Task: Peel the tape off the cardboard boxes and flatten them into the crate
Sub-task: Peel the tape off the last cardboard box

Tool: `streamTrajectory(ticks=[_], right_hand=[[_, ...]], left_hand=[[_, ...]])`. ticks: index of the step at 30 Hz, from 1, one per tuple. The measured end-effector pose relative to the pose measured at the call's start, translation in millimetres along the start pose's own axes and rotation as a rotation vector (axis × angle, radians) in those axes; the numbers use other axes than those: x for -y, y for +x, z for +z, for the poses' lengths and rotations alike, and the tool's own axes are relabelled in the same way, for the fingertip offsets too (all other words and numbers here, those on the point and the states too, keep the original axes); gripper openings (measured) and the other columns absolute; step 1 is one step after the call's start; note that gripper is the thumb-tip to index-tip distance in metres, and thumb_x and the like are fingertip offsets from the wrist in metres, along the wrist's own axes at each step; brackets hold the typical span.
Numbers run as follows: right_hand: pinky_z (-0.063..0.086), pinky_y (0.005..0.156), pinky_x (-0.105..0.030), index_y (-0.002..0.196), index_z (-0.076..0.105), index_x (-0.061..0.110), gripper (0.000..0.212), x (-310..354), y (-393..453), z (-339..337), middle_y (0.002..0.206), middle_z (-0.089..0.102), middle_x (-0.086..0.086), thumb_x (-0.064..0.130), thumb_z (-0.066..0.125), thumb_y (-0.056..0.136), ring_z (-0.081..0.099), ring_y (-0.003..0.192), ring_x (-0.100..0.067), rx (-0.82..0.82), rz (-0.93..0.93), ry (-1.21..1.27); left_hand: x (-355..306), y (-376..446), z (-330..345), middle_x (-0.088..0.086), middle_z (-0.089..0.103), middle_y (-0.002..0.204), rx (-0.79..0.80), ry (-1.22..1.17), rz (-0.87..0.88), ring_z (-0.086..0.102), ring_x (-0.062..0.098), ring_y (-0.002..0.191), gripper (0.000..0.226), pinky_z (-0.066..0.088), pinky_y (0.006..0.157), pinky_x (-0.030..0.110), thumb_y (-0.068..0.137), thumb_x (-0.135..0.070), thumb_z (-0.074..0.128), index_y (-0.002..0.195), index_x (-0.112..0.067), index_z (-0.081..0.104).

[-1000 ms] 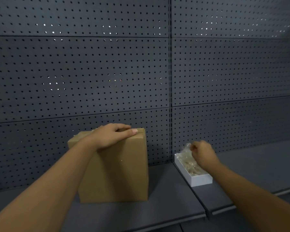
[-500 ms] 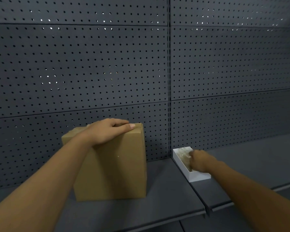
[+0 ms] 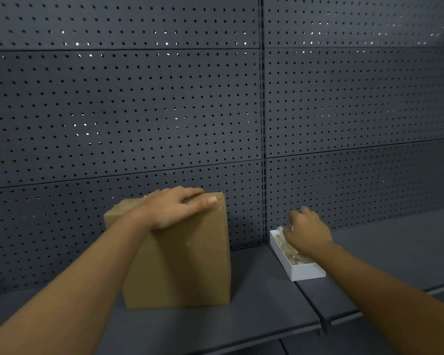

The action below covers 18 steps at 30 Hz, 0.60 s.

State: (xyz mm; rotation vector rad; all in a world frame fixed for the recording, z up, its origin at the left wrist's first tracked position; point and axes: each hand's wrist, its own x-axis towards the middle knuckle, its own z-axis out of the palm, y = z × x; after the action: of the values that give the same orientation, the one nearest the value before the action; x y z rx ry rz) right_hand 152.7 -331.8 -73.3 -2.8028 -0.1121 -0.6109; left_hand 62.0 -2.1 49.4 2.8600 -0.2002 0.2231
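since the earlier frame the right hand has lifted above the white tray, fingers loosely curled, grip unclear. left hand lies flat atop the cardboard box, left of the tray.

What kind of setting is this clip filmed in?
Probably a shop or stockroom shelving bay: a dark perforated metal back panel, a grey metal shelf, and a cardboard box standing on it beside a small white tray.
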Motion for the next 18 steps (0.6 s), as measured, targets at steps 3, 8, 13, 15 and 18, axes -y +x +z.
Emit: streamTrajectory(ticks=[3, 8, 13, 15, 18], right_hand=[[0.055, 0.070, -0.042, 0.089, 0.064, 0.013, 0.018, 31, -3, -17, 0.090, 0.067, -0.007, 0.024, 0.055, 0.098, 0.063, 0.080, -0.026, 0.073, -0.062, 0.402], [0.051, 0.087, -0.029, 0.122, 0.067, 0.022, 0.032, 91, -27, -49, 0.112, 0.069, 0.006, 0.045, 0.055, 0.104, 0.064, 0.103, -0.011, 0.480, -0.315, 0.664], [0.044, 0.112, -0.038, 0.143, 0.053, 0.025, 0.054, 110, -37, -59, 0.139, 0.058, 0.011, 0.060, 0.041, 0.104, 0.055, 0.126, -0.007, 0.520, -0.380, 0.709], [0.037, 0.119, -0.037, 0.157, 0.035, 0.031, 0.069, 111, -36, -63, 0.152, 0.042, 0.016, 0.068, 0.040, 0.099, 0.043, 0.139, -0.009, 0.498, -0.364, 0.781], [0.036, 0.115, -0.039, 0.158, 0.032, 0.034, 0.077, 117, -30, -76, 0.152, 0.036, 0.010, 0.076, 0.039, 0.094, 0.040, 0.139, -0.012, 0.284, -0.354, 0.801]], left_hand=[[0, -3, -3, -0.013, 0.043, 0.154, 0.042, 0.102, 0.027, 0.040, 0.021, 0.142, 0.109, 0.034, 0.113, 0.049, 0.062, -0.108, 0.033, 0.156, -0.054, 0.027], [-3, -15, -4, -0.018, 0.047, 0.148, -0.054, 0.055, 0.045, 0.045, 0.017, 0.137, 0.109, 0.038, 0.110, 0.045, 0.055, -0.103, 0.056, 0.151, -0.058, 0.033], [8, -35, -18, -0.025, 0.050, 0.141, -0.176, -0.203, 0.050, 0.050, 0.011, 0.130, 0.106, 0.045, 0.109, 0.045, 0.050, -0.095, 0.073, 0.145, -0.056, 0.045], [16, -47, -26, -0.026, 0.051, 0.135, -0.283, -0.410, 0.062, 0.054, 0.005, 0.121, 0.098, 0.050, 0.100, 0.035, 0.059, -0.082, 0.081, 0.145, -0.052, 0.048], [25, -64, -30, -0.022, 0.056, 0.128, -0.467, -0.699, 0.029, 0.057, 0.001, 0.111, 0.080, 0.050, 0.085, 0.025, 0.072, -0.065, 0.082, 0.144, -0.047, 0.052]])
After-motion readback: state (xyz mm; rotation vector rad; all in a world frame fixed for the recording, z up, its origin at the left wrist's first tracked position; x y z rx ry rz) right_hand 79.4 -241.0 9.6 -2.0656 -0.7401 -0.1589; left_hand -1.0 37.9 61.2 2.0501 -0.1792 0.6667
